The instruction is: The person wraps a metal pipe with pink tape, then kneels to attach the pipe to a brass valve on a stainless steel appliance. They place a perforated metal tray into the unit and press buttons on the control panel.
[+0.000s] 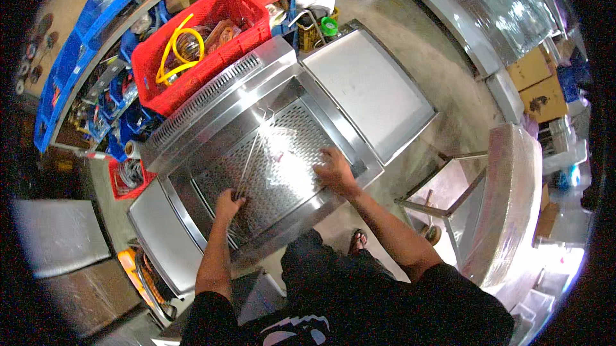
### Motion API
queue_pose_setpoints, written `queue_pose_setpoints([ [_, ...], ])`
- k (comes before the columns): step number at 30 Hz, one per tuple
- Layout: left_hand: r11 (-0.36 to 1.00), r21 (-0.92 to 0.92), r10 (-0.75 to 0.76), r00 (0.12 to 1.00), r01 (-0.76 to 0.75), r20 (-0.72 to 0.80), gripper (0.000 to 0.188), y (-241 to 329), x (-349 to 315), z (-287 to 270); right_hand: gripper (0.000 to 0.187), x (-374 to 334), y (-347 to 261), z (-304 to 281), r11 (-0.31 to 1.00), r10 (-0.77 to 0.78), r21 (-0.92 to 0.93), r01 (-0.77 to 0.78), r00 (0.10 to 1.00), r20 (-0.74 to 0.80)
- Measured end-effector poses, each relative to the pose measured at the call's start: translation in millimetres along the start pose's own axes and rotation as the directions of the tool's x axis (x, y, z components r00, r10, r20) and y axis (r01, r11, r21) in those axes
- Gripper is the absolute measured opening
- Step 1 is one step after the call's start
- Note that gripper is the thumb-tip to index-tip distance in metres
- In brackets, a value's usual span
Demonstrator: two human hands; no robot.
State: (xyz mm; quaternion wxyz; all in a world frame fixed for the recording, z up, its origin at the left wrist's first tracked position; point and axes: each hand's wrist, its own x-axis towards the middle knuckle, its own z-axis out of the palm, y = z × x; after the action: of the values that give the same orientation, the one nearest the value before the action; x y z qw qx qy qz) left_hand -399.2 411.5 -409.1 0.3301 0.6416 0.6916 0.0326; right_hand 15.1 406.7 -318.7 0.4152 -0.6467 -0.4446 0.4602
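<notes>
A large stainless steel basin unit (362, 137) stands before me, with a sheet full of small holes (292, 173) lying inside it. My left hand (229, 205) is closed around the near end of a thin metal rod (251, 160). The rod slants away over the sheet, and its far end looks hooked near the back wall. Over the sheet's right side is my right hand (335, 171), its fingers apart and slightly bent, with nothing visible in them. Whether its fingertips touch the metal, I cannot tell. Strong glare hides part of the sheet between my hands.
Behind the basin sits a red crate (224, 51) with a yellow hose (172, 57) in it. Blue bins (64, 73) line the far left. A flat steel panel (372, 89) extends right of the basin. Nearer right are a metal frame (443, 208) and a wrapped slab (510, 198).
</notes>
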Motion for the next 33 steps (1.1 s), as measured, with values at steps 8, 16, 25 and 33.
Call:
queue_pose_setpoints([
  [8,0.997,-0.081,-0.013,1.000,0.013,-0.001,0.045,0,12,26,0.090,141,21,119,0.821,0.144,-0.560,-0.107,0.989,0.021],
  [16,0.981,-0.108,0.138,0.974,-0.160,-0.182,0.032,68,-50,-39,0.020,65,4,113,0.952,0.263,0.112,-0.284,0.949,0.172],
  [25,0.843,0.135,0.532,0.845,-0.521,-0.059,0.028,239,-110,-130,0.055,-81,-90,-41,0.971,-0.027,0.231,0.055,0.992,-0.125],
  [33,0.859,0.230,0.473,0.881,-0.456,-0.018,0.030,369,-207,-74,0.029,-149,-76,-106,0.486,0.049,0.871,-0.078,0.997,0.062],
])
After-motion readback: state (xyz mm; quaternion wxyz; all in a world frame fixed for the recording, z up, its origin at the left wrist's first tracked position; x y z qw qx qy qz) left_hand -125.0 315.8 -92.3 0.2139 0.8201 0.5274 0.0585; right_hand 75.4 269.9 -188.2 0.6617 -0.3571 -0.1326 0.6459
